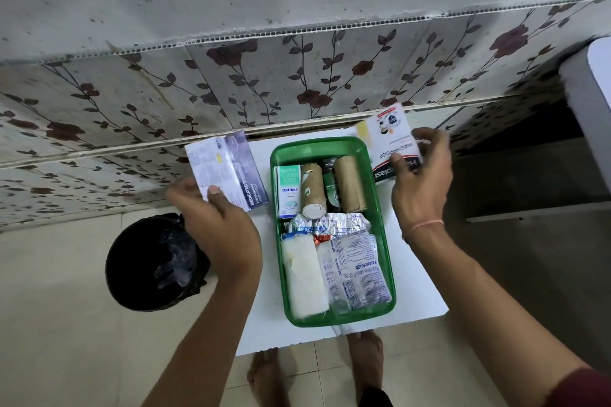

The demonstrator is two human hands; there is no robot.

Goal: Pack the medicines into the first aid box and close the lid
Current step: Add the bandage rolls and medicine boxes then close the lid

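A green first aid box (pixel 386 251) lies open on a white table (pixel 416 294), with no lid in view. Inside it are an Optibex carton (pixel 289 191), two brown bandage rolls (pixel 312 188), silver tablet strips (pixel 357 271) and a white gauze pack (pixel 302 277). My left hand (pixel 218 228) holds a purple-and-white medicated dressing carton (pixel 228 168) just left of the box. On the right of the box, my right hand (pixel 423 181) grips a white, red and black plaster carton (pixel 390 142) above its far right corner.
A black bin (pixel 152 261) lined with a black bag stands on the floor left of the table. A flowered tile wall (pixel 297 76) rises behind. A grey cabinet (pixel 588 102) is at the right. Bare feet (pixel 363 360) show below the table's near edge.
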